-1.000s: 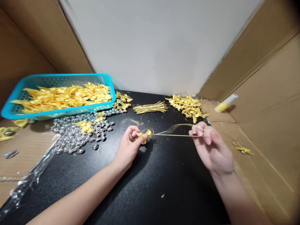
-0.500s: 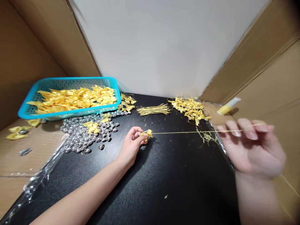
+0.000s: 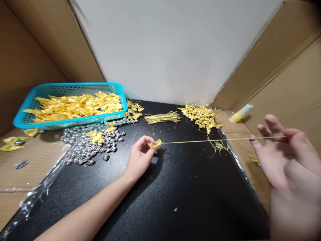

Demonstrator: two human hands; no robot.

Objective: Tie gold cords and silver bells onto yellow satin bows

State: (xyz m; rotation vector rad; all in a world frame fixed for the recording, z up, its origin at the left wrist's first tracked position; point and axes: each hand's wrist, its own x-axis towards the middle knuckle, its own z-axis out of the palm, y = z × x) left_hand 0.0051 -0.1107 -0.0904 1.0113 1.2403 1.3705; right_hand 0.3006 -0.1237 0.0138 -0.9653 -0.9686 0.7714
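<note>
Between thumb and fingers, my left hand (image 3: 142,152) pinches a small yellow ribbon bow (image 3: 157,144) just above the black tabletop. A thin gold cord (image 3: 200,141) runs taut from the bow across to the right. My right hand (image 3: 288,154), somewhat blurred, grips the cord's far end between thumb and index finger, its other fingers loosely curled. Beyond the left hand lies a bundle of cut gold cords (image 3: 163,117). Left of that hand spreads a pile of shiny silver beads (image 3: 85,147), with a few yellow bows on top.
A turquoise basket (image 3: 18,118) full of yellow bows stands at the back left. Corded bows (image 3: 200,115) are heaped at the back right, near cord scraps (image 3: 220,146) and a yellow-and-white tube (image 3: 241,113). Cardboard walls (image 3: 283,67) flank both sides.
My right hand has moved farther right and turned, keeping the cord stretched. My left hand stays in about the same place with the bow. The view has shifted slightly.
</note>
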